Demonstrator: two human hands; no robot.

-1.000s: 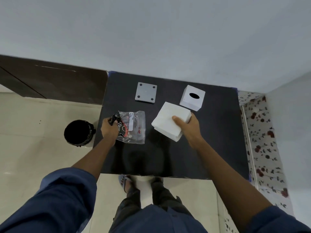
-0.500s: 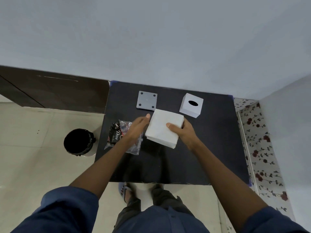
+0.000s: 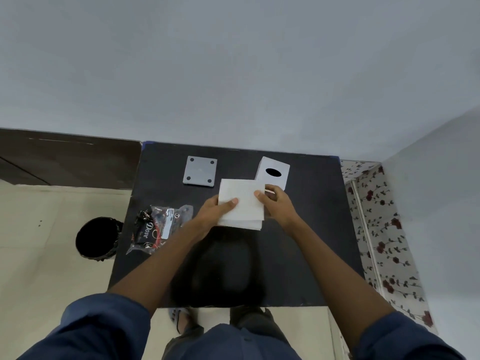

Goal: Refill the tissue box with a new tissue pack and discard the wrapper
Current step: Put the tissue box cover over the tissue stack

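A white stack of tissues (image 3: 241,201) is held above the middle of the black table (image 3: 306,229). My left hand (image 3: 211,213) grips its left edge with the thumb on top. My right hand (image 3: 276,203) grips its right edge the same way. Just behind the stack stands the white tissue box (image 3: 274,171) with a dark oval opening facing up. The grey base plate (image 3: 199,170) of the box lies flat at the back left. The empty clear wrapper (image 3: 158,227) with dark print lies on the table's left side, left of my left forearm.
A black waste bin (image 3: 97,237) stands on the tiled floor just left of the table. A dark wooden panel (image 3: 65,157) lies beyond it. A flower-patterned surface (image 3: 384,229) runs along the table's right side. My feet show below the front edge.
My left hand let go of the wrapper and moved right onto the tissue stack. Both hands now hold the stack, which has shifted back toward the tissue box.
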